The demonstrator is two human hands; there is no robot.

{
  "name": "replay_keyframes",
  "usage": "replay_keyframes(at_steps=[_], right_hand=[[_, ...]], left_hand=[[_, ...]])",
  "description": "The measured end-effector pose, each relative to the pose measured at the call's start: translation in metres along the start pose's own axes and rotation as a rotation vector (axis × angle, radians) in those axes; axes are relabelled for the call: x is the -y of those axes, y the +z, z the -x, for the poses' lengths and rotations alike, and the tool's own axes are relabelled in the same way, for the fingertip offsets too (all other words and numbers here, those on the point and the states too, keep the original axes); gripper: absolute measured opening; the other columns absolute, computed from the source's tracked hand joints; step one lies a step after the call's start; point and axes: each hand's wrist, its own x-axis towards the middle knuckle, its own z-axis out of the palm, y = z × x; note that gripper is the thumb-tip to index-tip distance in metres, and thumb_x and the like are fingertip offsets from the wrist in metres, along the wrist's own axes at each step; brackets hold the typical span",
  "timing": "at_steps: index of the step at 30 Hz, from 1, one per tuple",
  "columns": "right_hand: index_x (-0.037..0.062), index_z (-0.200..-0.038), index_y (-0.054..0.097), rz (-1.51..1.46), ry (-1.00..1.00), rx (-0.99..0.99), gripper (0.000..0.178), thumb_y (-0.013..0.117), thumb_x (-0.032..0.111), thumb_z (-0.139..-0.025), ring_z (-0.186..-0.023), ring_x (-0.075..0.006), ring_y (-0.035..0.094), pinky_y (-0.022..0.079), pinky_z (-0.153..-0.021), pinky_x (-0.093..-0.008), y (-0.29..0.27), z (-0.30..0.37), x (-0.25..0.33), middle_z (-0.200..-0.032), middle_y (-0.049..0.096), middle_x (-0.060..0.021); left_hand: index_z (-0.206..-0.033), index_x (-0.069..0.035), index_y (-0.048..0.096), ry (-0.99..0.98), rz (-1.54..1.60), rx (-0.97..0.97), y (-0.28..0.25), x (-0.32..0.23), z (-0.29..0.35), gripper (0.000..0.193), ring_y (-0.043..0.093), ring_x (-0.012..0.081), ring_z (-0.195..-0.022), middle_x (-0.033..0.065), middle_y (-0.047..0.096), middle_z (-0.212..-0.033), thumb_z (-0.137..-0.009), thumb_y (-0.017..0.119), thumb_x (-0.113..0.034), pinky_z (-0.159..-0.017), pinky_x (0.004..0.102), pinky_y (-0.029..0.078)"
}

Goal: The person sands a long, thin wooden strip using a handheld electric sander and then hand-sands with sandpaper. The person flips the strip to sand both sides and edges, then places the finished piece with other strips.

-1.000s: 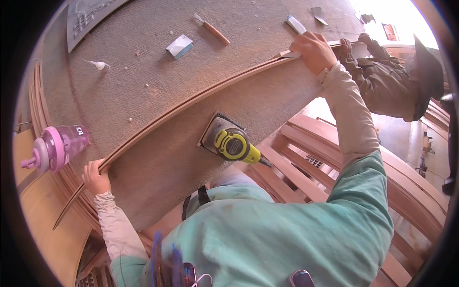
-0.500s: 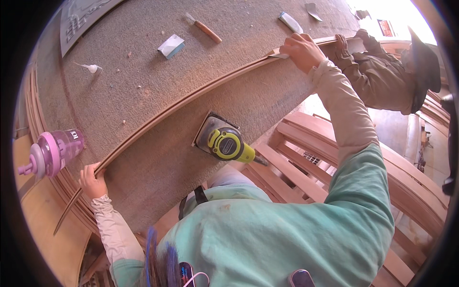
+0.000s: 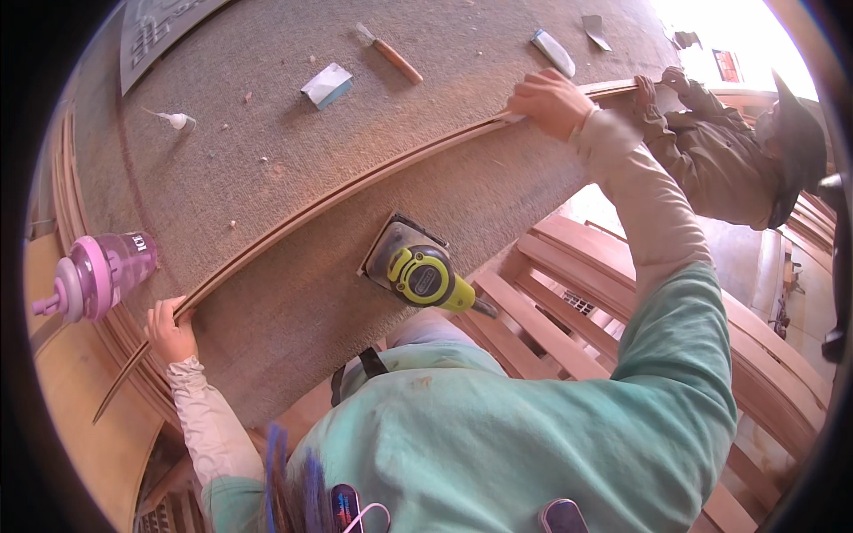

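A long thin wooden strip (image 3: pixel 355 191) lies bowed across the carpet-covered bench (image 3: pixel 267 124), running from lower left to upper right. My left hand (image 3: pixel 169 330) grips its near end at the bench's left edge. My right hand (image 3: pixel 551 99) holds the strip far out at the upper right. A yellow and black power sander (image 3: pixel 422 271) rests on the carpet between my arms, close to my chest.
A pink drinking bottle (image 3: pixel 98 275) lies at the left. A blue-edged sanding block (image 3: pixel 326 84), a wood-handled tool (image 3: pixel 391 55), a small glue bottle (image 3: pixel 178 120) and a scraper (image 3: pixel 553 51) lie farther back. Another person (image 3: pixel 737 151) in a hat works at the far right. Wooden frames (image 3: pixel 622 302) stand below right.
The view has shifted slightly, with the bench and strip sliding down and left in the picture. Both hands keep their hold on the strip. The sander has not moved.
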Motion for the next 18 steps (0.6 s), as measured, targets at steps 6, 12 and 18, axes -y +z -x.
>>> replay_keyframes(at_steps=[6, 12, 18], right_hand=[[0.0241, -0.099, 0.067, -0.054, -0.213, -0.156, 0.02, 0.073, 0.018, -0.081, -0.099, -0.0141, 0.059, 0.043, -0.101, -0.0381, 0.007, -0.042, 0.065, -0.093, 0.065, 0.008], [0.0226, -0.101, 0.067, 0.051, -0.084, -0.075, 0.022, 0.074, 0.019, -0.081, -0.101, -0.0155, 0.059, 0.046, -0.097, -0.0376, 0.013, -0.025, 0.03, -0.095, 0.066, 0.006], [0.0168, -0.097, 0.066, -0.082, -0.178, -0.143, 0.018, 0.075, 0.021, -0.082, -0.098, -0.0163, 0.06, 0.047, -0.094, -0.0377, 0.02, -0.021, 0.011, -0.09, 0.065, 0.0032]], left_hand=[[-0.095, -0.018, 0.069, 0.017, 0.008, -0.02, -0.001, -0.001, 0.002, 0.034, 0.058, 0.026, -0.087, 0.0001, 0.062, -0.088, -0.086, 0.062, -0.049, -0.075, 0.0412, 0.042], [-0.096, -0.018, 0.069, 0.012, 0.002, -0.022, 0.0, 0.0, 0.004, 0.032, 0.058, 0.0254, -0.087, -0.0004, 0.062, -0.088, -0.085, 0.064, -0.048, -0.075, 0.0402, 0.041], [-0.096, -0.018, 0.069, 0.013, -0.008, -0.017, -0.002, -0.004, 0.002, 0.031, 0.058, 0.0248, -0.088, -0.0007, 0.062, -0.09, -0.084, 0.066, -0.046, -0.075, 0.0397, 0.041]])
